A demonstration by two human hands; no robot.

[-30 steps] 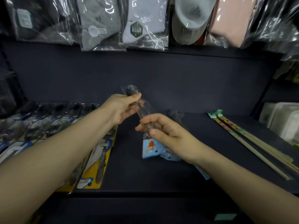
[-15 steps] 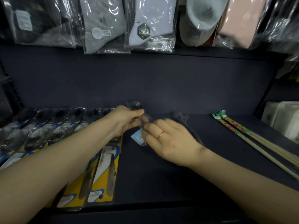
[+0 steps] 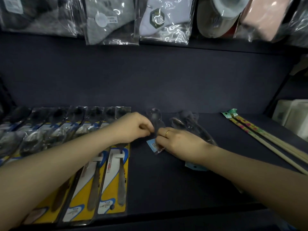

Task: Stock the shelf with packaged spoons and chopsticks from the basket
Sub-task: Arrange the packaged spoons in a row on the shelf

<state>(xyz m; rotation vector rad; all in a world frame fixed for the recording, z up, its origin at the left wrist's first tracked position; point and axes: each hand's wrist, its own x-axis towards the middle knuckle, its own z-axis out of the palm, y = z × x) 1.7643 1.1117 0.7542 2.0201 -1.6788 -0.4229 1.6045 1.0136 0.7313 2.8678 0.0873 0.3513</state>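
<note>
The clear-bagged spoon [image 3: 155, 129] lies on the dark shelf [image 3: 166, 180], bowl toward the back wall, just right of the yellow-carded spoon row [image 3: 106, 172]. My left hand [image 3: 133, 127] pinches its left edge with curled fingers; my right hand [image 3: 180, 142], ring showing, grips the right edge near the blue label. More bagged spoons [image 3: 188, 124] sit beneath my right hand, chopsticks [image 3: 266, 139] well apart at right.

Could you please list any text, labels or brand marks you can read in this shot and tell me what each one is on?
None of the print can be read.
Hexagonal badge on the white sock pack: a logo, characters too blurred.
Round white sticker on the grey sock pack: small print, illegible.
Yellow spoon cards: red and black lines, too small.
Blue label on the spoon packet by the hands: illegible.
Chopstick header: no readable text.
</note>
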